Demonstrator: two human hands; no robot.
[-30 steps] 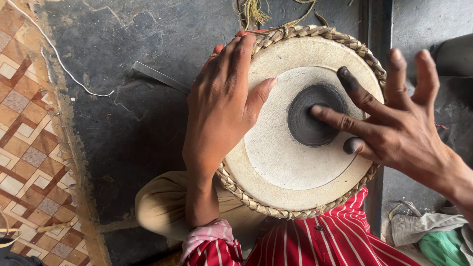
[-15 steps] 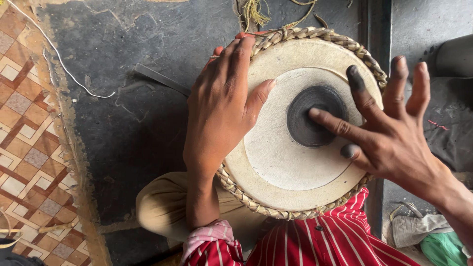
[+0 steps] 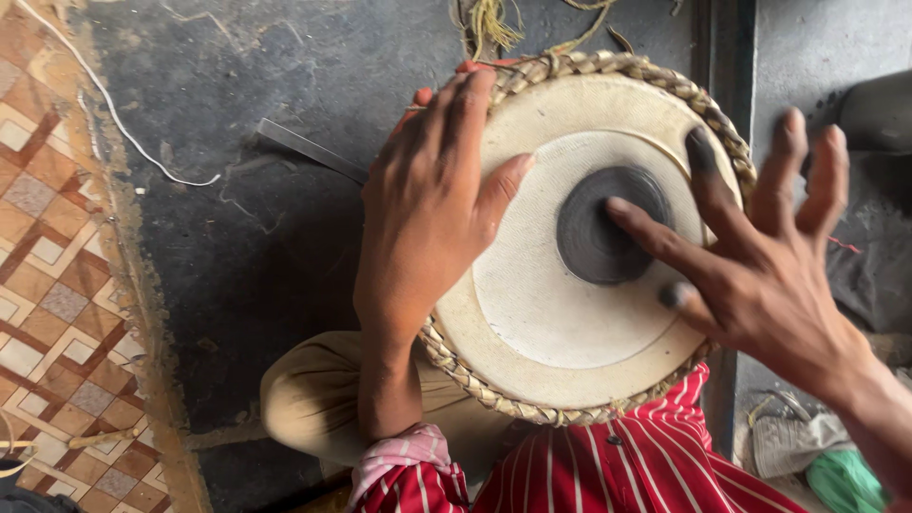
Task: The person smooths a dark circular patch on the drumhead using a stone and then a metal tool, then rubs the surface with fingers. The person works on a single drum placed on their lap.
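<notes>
A round hand drum (image 3: 560,323) with a cream skin and a braided rim rests against my lap. Its centre carries a dark grey paste patch (image 3: 600,223). My left hand (image 3: 427,209) lies flat over the drum's left rim, thumb on the skin, holding it steady. My right hand (image 3: 760,266) hovers over the right side with fingers spread; its index fingertip touches the dark patch. Several fingertips of that hand are blackened with paste.
A dark stained floor slab (image 3: 237,190) lies to the left, with a flat metal strip (image 3: 309,147) and a white cord (image 3: 123,133) on it. Patterned tiles (image 3: 47,285) run along the far left. Rags, one green (image 3: 845,480), sit at the lower right.
My right hand has shifted slightly, its index finger sliding across the dark patch. The left hand and the drum stay as they were.
</notes>
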